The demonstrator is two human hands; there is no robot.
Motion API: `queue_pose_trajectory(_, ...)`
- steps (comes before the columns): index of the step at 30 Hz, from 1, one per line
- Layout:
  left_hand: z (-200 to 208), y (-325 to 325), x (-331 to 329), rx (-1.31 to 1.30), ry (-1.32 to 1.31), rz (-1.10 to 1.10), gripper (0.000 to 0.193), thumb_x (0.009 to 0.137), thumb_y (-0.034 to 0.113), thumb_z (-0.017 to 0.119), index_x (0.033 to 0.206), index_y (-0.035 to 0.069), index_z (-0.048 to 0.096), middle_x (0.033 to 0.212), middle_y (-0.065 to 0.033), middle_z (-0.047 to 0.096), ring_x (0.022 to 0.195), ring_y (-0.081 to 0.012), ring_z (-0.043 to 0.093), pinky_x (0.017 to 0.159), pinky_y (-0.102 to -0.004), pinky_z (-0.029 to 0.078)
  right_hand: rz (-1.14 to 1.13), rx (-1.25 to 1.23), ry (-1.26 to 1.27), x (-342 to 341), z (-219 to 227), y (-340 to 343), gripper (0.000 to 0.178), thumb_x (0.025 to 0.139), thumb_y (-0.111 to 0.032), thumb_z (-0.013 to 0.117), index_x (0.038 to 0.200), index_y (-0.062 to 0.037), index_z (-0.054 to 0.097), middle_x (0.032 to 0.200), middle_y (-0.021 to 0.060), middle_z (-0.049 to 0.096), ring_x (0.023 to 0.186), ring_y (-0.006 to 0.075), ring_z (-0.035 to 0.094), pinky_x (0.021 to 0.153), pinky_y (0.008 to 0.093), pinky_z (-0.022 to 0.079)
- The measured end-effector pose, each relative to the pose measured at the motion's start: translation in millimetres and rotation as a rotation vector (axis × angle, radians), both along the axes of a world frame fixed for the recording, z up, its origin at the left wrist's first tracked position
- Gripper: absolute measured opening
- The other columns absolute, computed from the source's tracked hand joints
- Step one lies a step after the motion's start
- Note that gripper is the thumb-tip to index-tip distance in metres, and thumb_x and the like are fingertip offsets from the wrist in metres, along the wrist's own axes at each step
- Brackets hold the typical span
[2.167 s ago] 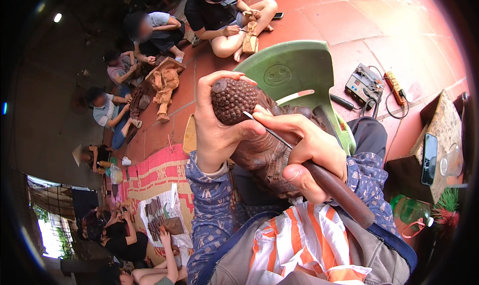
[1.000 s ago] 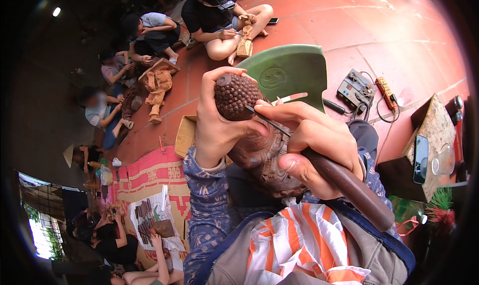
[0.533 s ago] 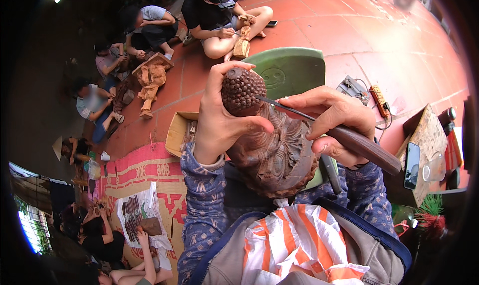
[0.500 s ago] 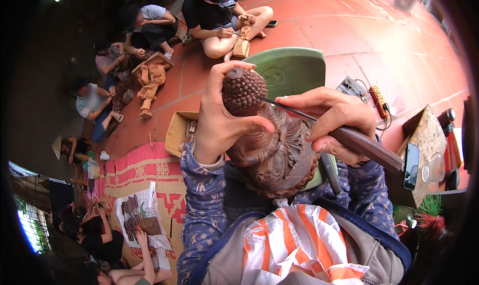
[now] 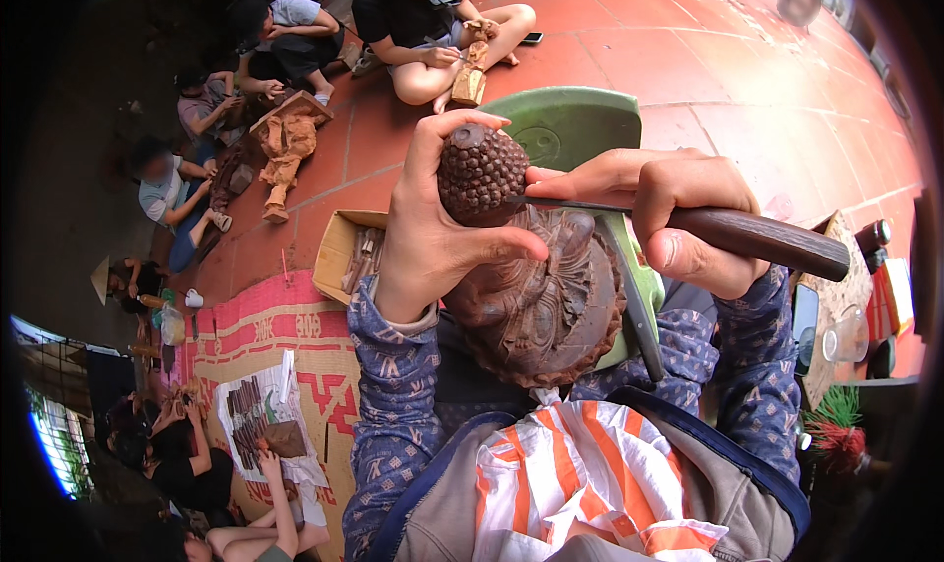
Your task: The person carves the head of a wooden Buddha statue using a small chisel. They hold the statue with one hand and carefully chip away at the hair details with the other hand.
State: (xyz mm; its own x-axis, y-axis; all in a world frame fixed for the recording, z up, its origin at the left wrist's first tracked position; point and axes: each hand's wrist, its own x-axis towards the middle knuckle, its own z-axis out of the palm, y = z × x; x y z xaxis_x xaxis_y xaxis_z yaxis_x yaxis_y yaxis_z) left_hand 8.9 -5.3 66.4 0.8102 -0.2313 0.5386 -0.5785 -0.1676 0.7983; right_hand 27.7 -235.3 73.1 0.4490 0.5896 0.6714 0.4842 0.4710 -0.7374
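Observation:
A dark brown carved wooden statue (image 5: 551, 306) rests in my lap, its round head covered in small knobs. My left hand (image 5: 428, 208) is wrapped round that head from the left, thumb across the front and fingers over the back. In my right hand (image 5: 688, 213) is a carving chisel (image 5: 777, 236) with a thin metal blade and a dark wooden handle. The blade lies nearly level, its tip touching the right side of the knobbed head. My right index finger stretches along the blade close to the head.
Behind the statue is a green plastic chair (image 5: 570, 124). To the left stand a box of tools (image 5: 344, 252) and a patterned mat (image 5: 265, 326) with tools on paper. Several people sit along the left, one (image 5: 423, 41) carving wood. A phone (image 5: 804, 321) and board lie right.
My right hand has shifted right and slightly up. The chisel has turned from a steep slant to nearly level, its tip now lower on the head. My left hand keeps its hold.

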Motion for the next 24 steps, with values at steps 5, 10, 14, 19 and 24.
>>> queue_pose_trajectory(5, 0, -2, 0, 0.027, -0.029, 0.031, 0.088, 0.047, 0.029, 0.093, 0.118, 0.006, 0.046, 0.110, -0.0048, 0.055, 0.096, -0.0133, 0.058, 0.084, -0.0284, 0.048, 0.020, -0.154, 0.069, -5, 15, -8, 0.035, 0.091, -0.026, 0.060, 0.071, 0.0003, 0.047, 0.120, 0.0379, 0.050, 0.124, 0.0469, 0.045, 0.104, 0.0558, 0.034)
queue_pose_trajectory(10, 0, -1, -1, 0.041, -0.066, 0.041, 0.089, 0.046, 0.031, 0.093, 0.118, 0.007, 0.046, 0.108, -0.0052, 0.057, 0.095, -0.0137, 0.059, 0.084, -0.0288, 0.048, 0.014, -0.115, 0.065, -9, 12, -4, 0.034, 0.090, -0.023, 0.062, 0.071, 0.0016, 0.049, 0.119, 0.0375, 0.051, 0.123, 0.0466, 0.047, 0.104, 0.0564, 0.034)
queue_pose_trajectory(14, 2, -3, -2, 0.010, -0.048, 0.023, 0.089, 0.046, 0.031, 0.093, 0.118, 0.007, 0.046, 0.102, -0.0050, 0.059, 0.093, -0.0138, 0.060, 0.084, -0.0289, 0.048, -0.010, -0.125, 0.001, -10, 11, -1, 0.033, 0.088, -0.021, 0.063, 0.069, 0.0029, 0.050, 0.117, 0.0376, 0.052, 0.122, 0.0467, 0.047, 0.104, 0.0571, 0.035)
queue_pose_trajectory(19, 3, -4, -2, 0.023, -0.050, 0.028, 0.089, 0.045, 0.031, 0.093, 0.117, 0.007, 0.047, 0.099, -0.0044, 0.059, 0.091, -0.0137, 0.060, 0.082, -0.0286, 0.048, -0.048, -0.194, -0.078, -12, 18, -1, 0.033, 0.088, -0.020, 0.064, 0.069, 0.0037, 0.050, 0.117, 0.0385, 0.052, 0.121, 0.0468, 0.048, 0.103, 0.0566, 0.036)
queue_pose_trajectory(24, 3, -4, -6, -0.007, 0.017, 0.029, 0.087, 0.045, 0.030, 0.094, 0.116, 0.007, 0.048, 0.100, -0.0045, 0.058, 0.089, -0.0135, 0.058, 0.082, -0.0288, 0.047, -0.006, -0.127, -0.075, -8, 21, 4, 0.035, 0.090, -0.026, 0.063, 0.073, 0.0015, 0.049, 0.119, 0.0379, 0.050, 0.121, 0.0470, 0.048, 0.102, 0.0569, 0.037)
